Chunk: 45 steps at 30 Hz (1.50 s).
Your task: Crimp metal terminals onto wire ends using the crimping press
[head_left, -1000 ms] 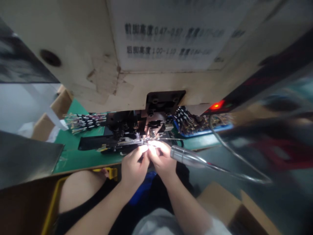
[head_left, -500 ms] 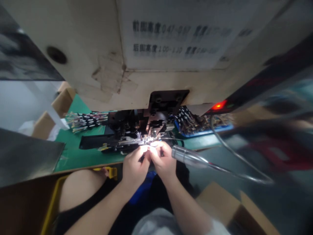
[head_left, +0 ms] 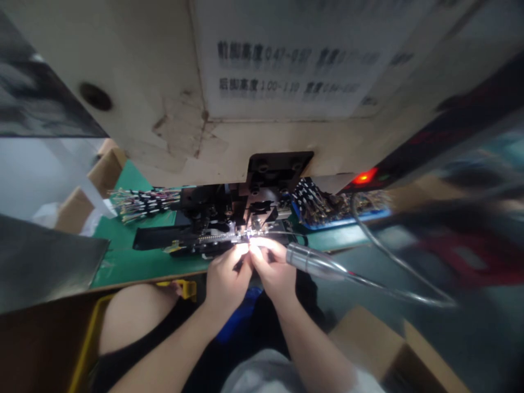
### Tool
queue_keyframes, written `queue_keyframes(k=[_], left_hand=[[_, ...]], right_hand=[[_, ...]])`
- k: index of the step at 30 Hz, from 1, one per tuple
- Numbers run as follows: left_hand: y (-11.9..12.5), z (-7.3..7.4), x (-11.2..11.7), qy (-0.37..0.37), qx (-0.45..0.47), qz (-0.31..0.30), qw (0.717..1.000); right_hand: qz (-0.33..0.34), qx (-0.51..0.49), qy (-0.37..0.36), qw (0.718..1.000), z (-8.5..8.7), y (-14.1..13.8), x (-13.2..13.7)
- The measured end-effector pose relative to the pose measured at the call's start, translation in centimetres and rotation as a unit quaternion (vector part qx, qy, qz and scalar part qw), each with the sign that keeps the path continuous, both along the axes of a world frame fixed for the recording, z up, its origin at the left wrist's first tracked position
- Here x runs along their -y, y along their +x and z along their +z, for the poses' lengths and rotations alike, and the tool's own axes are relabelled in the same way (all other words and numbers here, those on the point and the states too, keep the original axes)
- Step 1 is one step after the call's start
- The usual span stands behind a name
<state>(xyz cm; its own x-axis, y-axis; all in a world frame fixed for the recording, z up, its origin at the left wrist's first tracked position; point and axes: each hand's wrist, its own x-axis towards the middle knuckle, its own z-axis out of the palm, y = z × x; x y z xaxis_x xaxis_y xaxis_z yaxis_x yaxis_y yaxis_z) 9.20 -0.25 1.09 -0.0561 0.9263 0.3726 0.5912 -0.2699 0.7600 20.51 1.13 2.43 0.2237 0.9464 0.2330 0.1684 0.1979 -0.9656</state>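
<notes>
My left hand (head_left: 226, 275) and my right hand (head_left: 273, 268) meet fingertip to fingertip under a bright lamp glare, just in front of the black tooling (head_left: 229, 218) of a beige press machine (head_left: 262, 93). Both hands are pinched together on something small at the tooling's mouth; the glare hides what it is. A strip of metal terminals (head_left: 216, 237) runs into the tooling from the left. A silver lamp head on a flexible neck (head_left: 311, 262) lies right beside my right hand.
A bundle of black-and-white wires (head_left: 143, 202) lies on the green bench mat (head_left: 135, 262) at left. More wires fill a blue tray (head_left: 327, 210) at right. A red indicator light (head_left: 364, 177) glows. Cardboard boxes (head_left: 393, 349) stand by my knees.
The hands have stayed pinched together at the tooling's mouth; only the view has shifted slightly.
</notes>
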Motion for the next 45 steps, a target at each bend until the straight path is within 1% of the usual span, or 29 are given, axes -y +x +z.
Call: queue_keyframes(k=[6, 13, 17, 22, 27, 30, 33, 37, 45], left_hand=[[0.1, 0.0, 0.0, 0.032, -0.007, 0.003, 0.999], [0.1, 0.2, -0.2, 0.029, -0.013, 0.011, 0.999], [0.1, 0.1, -0.3, 0.024, -0.013, 0.008, 1.000], [0.1, 0.0, -0.1, 0.025, -0.019, 0.012, 0.999], [0.1, 0.3, -0.1, 0.012, -0.019, 0.006, 1.000], [0.2, 0.4, -0.1, -0.002, -0.021, -0.001, 1.000], [0.2, 0.4, 0.0, 0.001, -0.020, -0.002, 1.000], [0.1, 0.4, 0.0, 0.016, -0.014, -0.004, 1.000], [0.1, 0.4, -0.2, 0.011, -0.013, 0.004, 1.000]], right_hand=[[0.028, -0.015, -0.018, 0.999, 0.2, 0.2, -0.2], [0.044, -0.015, -0.036, 0.998, 0.7, 0.3, -0.5], [0.038, -0.007, -0.030, 0.999, 0.3, 0.3, -0.5], [0.030, -0.030, -0.043, 0.998, -0.6, 0.2, -0.3], [0.037, -0.019, -0.037, 0.998, -0.6, 0.3, -0.3], [0.019, 0.004, -0.017, 1.000, -0.4, 0.3, -0.3], [0.008, 0.018, -0.004, 1.000, -0.3, 0.4, -0.3], [0.023, 0.018, -0.004, 1.000, -0.5, 0.6, -0.4], [0.044, 0.010, -0.001, 0.999, -0.6, 0.7, -0.7]])
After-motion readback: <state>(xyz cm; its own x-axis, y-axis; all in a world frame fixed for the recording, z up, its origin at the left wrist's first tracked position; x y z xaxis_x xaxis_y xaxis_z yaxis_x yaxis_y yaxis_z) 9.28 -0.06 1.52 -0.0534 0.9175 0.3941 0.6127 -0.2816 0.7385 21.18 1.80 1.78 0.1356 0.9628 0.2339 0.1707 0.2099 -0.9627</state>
